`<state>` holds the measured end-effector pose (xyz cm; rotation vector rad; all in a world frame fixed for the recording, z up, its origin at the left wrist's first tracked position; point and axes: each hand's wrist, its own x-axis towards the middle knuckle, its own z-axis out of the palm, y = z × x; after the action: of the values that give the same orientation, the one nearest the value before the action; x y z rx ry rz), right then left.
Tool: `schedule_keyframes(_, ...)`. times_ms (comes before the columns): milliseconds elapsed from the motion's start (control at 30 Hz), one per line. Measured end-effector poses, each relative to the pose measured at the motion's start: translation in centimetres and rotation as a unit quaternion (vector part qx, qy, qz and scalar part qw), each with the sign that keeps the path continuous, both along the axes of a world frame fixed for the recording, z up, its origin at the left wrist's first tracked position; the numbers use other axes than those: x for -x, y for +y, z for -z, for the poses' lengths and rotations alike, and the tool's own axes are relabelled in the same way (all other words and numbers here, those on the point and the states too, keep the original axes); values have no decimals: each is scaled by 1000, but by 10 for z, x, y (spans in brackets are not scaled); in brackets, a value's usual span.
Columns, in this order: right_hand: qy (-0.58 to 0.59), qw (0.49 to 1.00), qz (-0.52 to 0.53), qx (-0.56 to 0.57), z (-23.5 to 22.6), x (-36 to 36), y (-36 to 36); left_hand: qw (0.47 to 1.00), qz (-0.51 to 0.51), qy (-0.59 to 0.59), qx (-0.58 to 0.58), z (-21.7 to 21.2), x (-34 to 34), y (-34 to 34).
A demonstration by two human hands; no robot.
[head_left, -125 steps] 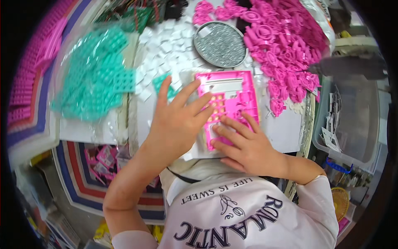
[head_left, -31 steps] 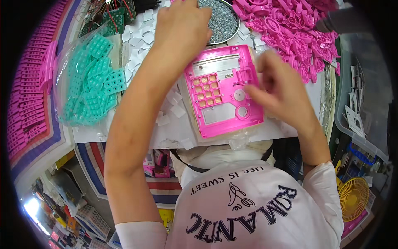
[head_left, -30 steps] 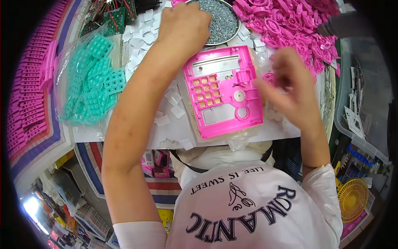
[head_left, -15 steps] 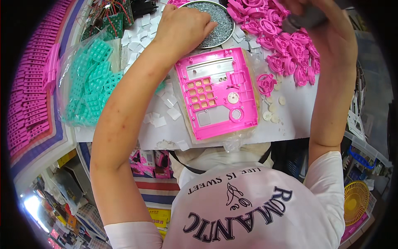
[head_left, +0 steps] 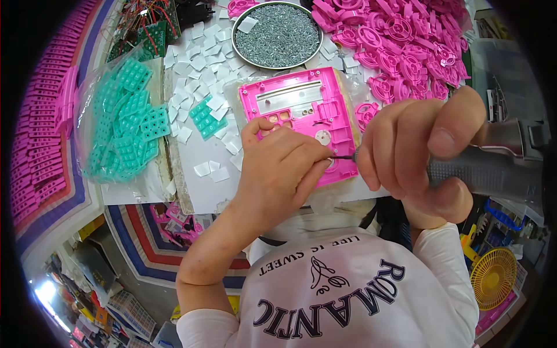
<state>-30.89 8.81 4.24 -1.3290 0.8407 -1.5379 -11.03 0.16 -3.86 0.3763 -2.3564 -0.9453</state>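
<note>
A pink plastic casing (head_left: pixel 343 110) with keypad holes lies inner side up on a wrapped pad. My left hand (head_left: pixel 278 165) rests over its lower part, thumb and fingers pinched together at the casing's right side. Whatever the pinch holds is too small to make out. My right hand (head_left: pixel 412 151) is wrapped round a grey electric screwdriver (head_left: pixel 484 174), held level and large in the view. Its dark thin bit (head_left: pixel 343 157) points left and meets my left fingertips. Beyond the casing stands a round dish (head_left: pixel 234 49) of small silver screws (head_left: pixel 278 35).
Pink ring-shaped parts (head_left: pixel 400 46) are heaped at the back right. White paper squares (head_left: pixel 203 75) lie scattered, with a teal keypad (head_left: pixel 203 122) among them. A clear bag holds teal keypads (head_left: pixel 125 127) at left, near circuit boards (head_left: pixel 152 40). Pink strips (head_left: pixel 46 116) line the far left.
My left hand has come from the screw dish down to the casing. My right hand has lowered the screwdriver from the upper right to the casing's side. The teal keypad is now uncovered.
</note>
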Motion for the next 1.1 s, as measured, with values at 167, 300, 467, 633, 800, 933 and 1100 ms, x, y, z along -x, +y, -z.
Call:
schedule_keyframes(167,-23,1000,-10,13,5,-6,-4,1000,-4,11,1,0,-2,0)
schedule_keyframes(300,-32,999,19,4,9,-11,-3,998,-3,-17,65,3,-3,-1)
schedule_keyframes(467,-36,995,95,-13,30,-17,-4,998,-15,-47,43,-2,5,-10)
schedule_keyframes(633,-10,996,88,7,57,-10,-10,985,75,-55,147,11,6,-25)
schedule_keyframes(800,195,977,82,6,67,-6,-14,972,71,-73,213,8,10,-23)
schedule_keyframes(933,191,981,37,-16,66,-8,-17,973,56,-59,215,10,6,-18)
schedule_keyframes(1100,-35,997,-26,-65,65,-6,-29,963,57,-75,252,21,3,-8)
